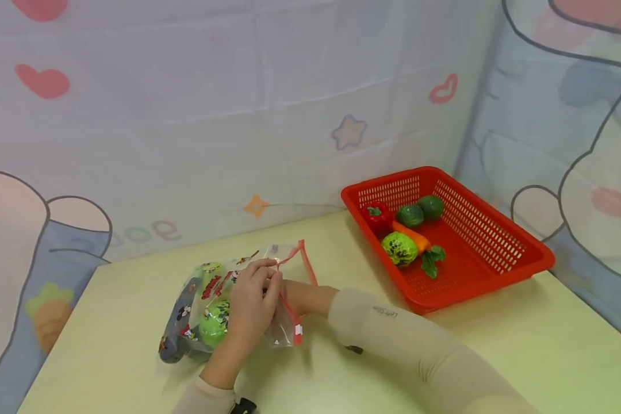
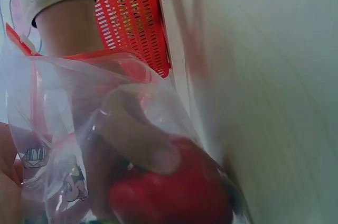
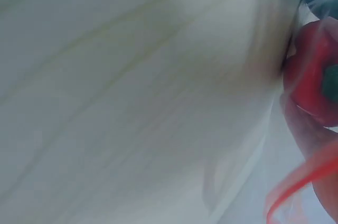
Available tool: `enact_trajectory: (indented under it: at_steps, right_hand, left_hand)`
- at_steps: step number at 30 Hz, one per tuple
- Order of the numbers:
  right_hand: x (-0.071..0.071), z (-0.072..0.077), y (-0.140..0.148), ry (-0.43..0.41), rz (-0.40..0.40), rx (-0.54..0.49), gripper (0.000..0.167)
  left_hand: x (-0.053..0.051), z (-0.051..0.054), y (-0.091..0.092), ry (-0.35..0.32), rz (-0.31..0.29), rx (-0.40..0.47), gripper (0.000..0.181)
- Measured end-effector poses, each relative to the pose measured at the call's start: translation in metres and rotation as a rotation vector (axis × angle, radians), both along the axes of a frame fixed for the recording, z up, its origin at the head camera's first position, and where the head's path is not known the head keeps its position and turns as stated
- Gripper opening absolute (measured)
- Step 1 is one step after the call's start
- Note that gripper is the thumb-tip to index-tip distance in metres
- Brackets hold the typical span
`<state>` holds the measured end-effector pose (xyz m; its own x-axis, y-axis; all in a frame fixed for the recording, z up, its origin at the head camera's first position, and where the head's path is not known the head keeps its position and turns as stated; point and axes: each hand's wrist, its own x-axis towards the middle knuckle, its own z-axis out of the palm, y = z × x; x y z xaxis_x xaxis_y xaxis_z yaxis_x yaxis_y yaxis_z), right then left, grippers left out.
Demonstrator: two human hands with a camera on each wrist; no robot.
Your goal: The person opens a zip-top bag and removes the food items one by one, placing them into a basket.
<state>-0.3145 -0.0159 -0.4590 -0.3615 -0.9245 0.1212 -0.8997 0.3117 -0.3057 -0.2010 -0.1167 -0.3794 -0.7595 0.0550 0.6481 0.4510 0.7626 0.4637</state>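
A clear zip bag with printed cartoon figures and a red zip edge lies on its side, holding a green item and a dark one. My left hand grips the bag's film near its mouth. Through that mouth reaches my right hand, mostly hidden in the head view. Inside the bag its fingers are curled round a red pepper, which also shows with its green stem in the right wrist view.
To the right stands a red basket holding a red pepper, a carrot, a light green vegetable and two dark green ones. A printed cloth hangs behind the pale table.
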Motion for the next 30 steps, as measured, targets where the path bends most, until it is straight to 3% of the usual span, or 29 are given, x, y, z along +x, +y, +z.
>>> enact_trajectory:
  at_steps: [2,4,10,16,23,30]
  right_hand:
    - [0.022,0.032,0.010,-0.007,-0.019,0.019,0.036]
    - [0.032,0.047,0.018,-0.015,-0.043,0.047,0.035]
    - [0.039,0.070,0.044,-0.143,-0.226,0.127,0.061]
    - [0.048,0.109,0.077,-0.101,-0.354,0.191,0.073]
    - [0.046,0.156,0.117,-0.067,-0.450,0.157,0.073]
    - [0.023,0.196,0.181,-0.172,-0.619,0.125,0.068]
  left_hand:
    - [-0.001,0.000,0.001,0.010,0.001,0.004,0.013]
    - [-0.002,0.000,0.002,0.015,-0.003,0.009,0.013]
    - [-0.004,-0.004,0.001,-0.015,-0.003,0.013,0.013]
    - [-0.005,-0.004,0.001,-0.015,-0.008,-0.002,0.013]
    - [-0.007,-0.006,0.001,0.016,0.008,-0.022,0.014]
    - [-0.003,-0.010,0.004,-0.020,0.016,-0.016,0.014]
